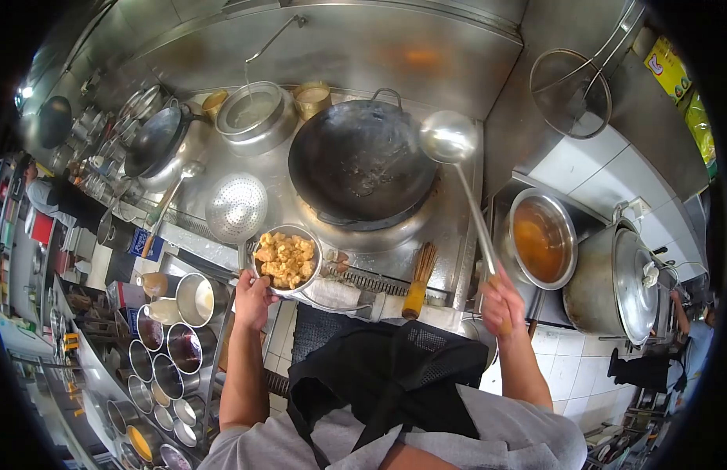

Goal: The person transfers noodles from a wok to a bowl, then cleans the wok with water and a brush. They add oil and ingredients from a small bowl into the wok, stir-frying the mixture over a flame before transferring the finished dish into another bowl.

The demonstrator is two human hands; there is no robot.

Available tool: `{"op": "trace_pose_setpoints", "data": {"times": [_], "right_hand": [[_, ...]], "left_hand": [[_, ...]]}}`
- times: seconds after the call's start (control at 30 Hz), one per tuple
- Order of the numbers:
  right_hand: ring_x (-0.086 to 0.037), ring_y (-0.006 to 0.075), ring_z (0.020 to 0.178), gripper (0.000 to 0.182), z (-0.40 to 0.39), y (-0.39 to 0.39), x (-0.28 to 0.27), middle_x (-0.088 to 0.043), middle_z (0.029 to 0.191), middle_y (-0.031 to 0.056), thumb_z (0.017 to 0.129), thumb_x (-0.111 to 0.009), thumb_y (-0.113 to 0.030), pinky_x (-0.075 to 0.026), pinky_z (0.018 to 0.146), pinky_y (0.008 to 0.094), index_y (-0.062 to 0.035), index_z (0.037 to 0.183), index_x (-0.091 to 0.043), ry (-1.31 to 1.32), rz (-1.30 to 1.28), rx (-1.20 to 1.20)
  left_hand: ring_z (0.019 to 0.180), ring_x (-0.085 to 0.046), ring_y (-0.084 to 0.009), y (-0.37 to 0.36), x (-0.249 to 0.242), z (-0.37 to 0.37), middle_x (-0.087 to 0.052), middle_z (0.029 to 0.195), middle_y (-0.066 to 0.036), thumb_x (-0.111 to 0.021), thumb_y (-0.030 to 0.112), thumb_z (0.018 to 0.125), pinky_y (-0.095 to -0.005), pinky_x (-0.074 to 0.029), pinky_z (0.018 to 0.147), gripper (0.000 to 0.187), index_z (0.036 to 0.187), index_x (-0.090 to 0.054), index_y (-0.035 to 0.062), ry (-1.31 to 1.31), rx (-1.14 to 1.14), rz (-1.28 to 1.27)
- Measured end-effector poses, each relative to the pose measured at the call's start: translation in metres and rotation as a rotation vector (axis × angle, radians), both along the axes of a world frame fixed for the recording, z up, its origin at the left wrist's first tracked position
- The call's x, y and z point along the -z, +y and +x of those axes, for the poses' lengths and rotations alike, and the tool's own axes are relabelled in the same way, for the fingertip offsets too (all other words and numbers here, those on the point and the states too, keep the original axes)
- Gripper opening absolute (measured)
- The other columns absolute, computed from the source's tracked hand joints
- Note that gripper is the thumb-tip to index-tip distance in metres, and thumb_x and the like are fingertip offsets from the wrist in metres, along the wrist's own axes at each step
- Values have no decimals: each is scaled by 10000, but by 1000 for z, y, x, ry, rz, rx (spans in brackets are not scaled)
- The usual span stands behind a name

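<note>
My left hand is closed on the lower left edge of a small metal bowl, which is full of golden fried chunks. Close to that bowl, a round perforated skimmer lies on the stove, its handle running toward my hand. In my right hand is the handle of a long ladle. The ladle's cup is over the right rim of a black wok, which sits on the burner with a little dark residue and a wet sheen inside.
A bamboo brush lies at the stove's front edge. To the right stand a bowl of amber liquid and a big lidded pot. A second wok and sauce containers are on the left. Other people stand at both sides.
</note>
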State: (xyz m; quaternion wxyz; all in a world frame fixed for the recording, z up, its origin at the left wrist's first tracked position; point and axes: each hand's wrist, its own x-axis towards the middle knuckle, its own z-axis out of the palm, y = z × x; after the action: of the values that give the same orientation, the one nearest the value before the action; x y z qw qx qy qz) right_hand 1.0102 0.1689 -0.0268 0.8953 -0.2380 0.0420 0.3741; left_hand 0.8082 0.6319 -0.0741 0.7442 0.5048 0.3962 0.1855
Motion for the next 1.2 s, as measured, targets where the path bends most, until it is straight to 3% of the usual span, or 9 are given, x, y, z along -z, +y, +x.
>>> {"op": "trace_pose_setpoints", "data": {"times": [0.1,0.23,0.33,0.4,0.67,0.8,0.83,1.1,1.2], "right_hand": [[-398,92,410,656,-40,-52,-6,-403,739,48,965,-461,-28,-387,320,234,-168,1555,-211,-125,-121,158],[-402,82,377,881,-85,-97,-45,-450,679,50,853,-680,-69,-369,318,222,-164,1569,-175,-216,-554,302],[-436,87,393,845,-96,-110,-73,-476,655,11,828,-511,30,-398,348,234,-143,1578,-162,-554,-1489,169],[-434,77,406,871,-97,-121,-75,-447,642,-3,805,-457,60,-384,337,232,-125,1583,-111,-642,-1568,138],[-422,83,407,896,-57,-48,-36,-450,655,17,853,-640,-52,-357,341,217,-177,1581,-133,-415,-587,48],[-446,91,434,842,7,36,22,-462,633,2,875,-545,24,-390,382,246,-190,1582,-140,-604,-861,-291],[-453,97,440,828,12,64,30,-473,622,-2,882,-495,60,-403,394,261,-195,1584,-138,-771,-1004,-368],[-477,130,415,840,-28,274,-16,-522,744,57,845,-667,-70,-412,379,266,-109,1521,-169,-728,-203,-920],[-454,122,422,717,-94,364,-31,-487,762,66,882,-610,-71,-400,362,264,-117,1492,-234,-791,-184,-1142]], "left_hand": [[522,-510,-97,12,12,8,-486,646,32,-570,34,891,-262,-484,483,114,931,-494,107,-48,50,-11],[564,-522,-108,19,16,24,-498,699,12,-600,44,867,-273,-505,493,119,947,-521,83,12,71,-33],[586,-548,-115,22,25,41,-549,752,-15,-594,39,875,-267,-508,488,122,976,-536,74,-23,107,-47],[558,-536,-107,15,19,61,-495,659,27,-589,54,897,-269,-494,497,114,933,-503,120,0,92,-37],[593,-567,-120,13,13,89,-575,752,-12,-588,51,899,-265,-520,504,105,959,-523,109,-116,110,-57],[606,-581,-172,10,27,53,-594,813,-92,-607,47,840,-318,-560,540,277,1099,-522,-2,-103,3,-58],[611,-601,-166,8,24,32,-609,808,-87,-617,56,856,-306,-542,513,216,1051,-530,22,-86,-5,-42],[499,-572,-142,-7,15,-213,-597,729,-71,-591,-4,785,-264,-482,439,183,959,-540,14,39,-392,120],[490,-566,-139,-28,35,-288,-592,723,-66,-589,-16,771,-259,-473,422,191,954,-545,17,107,-605,108]]}}
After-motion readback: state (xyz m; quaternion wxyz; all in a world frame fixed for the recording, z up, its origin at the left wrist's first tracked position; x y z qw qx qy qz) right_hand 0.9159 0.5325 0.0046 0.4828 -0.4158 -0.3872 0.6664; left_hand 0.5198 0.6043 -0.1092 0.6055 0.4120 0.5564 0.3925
